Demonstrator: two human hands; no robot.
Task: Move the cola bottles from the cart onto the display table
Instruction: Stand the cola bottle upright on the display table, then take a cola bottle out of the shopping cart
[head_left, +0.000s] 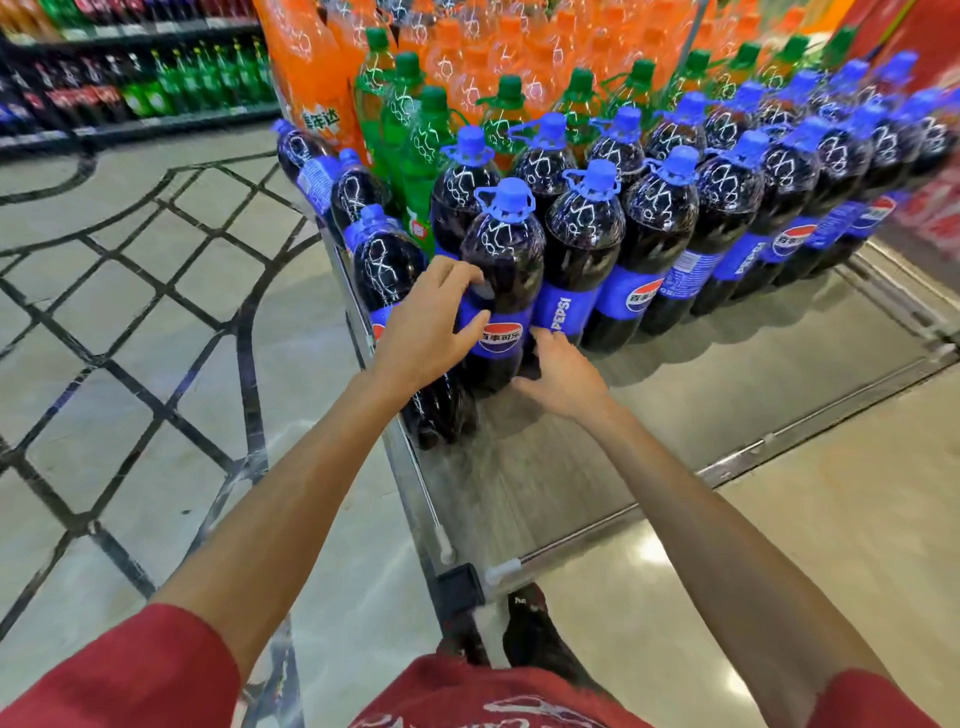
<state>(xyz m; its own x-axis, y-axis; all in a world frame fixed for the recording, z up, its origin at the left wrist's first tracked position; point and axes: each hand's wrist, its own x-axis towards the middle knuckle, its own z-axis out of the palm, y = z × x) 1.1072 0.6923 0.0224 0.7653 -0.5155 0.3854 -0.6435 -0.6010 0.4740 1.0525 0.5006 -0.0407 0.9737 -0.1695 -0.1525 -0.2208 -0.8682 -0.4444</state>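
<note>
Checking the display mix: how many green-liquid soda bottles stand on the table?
3, in a row at the table's left end behind the cola bottles: rear bottle, middle bottle, front bottle. More may be hidden; distant shelf bottles excluded.

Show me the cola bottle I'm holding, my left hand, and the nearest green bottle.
cola bottle (503, 260), head view, dark body above the blue label.
left hand (423, 332), head view, back of the hand.
green bottle (425, 156), head view, upper body below its green cap.
</note>
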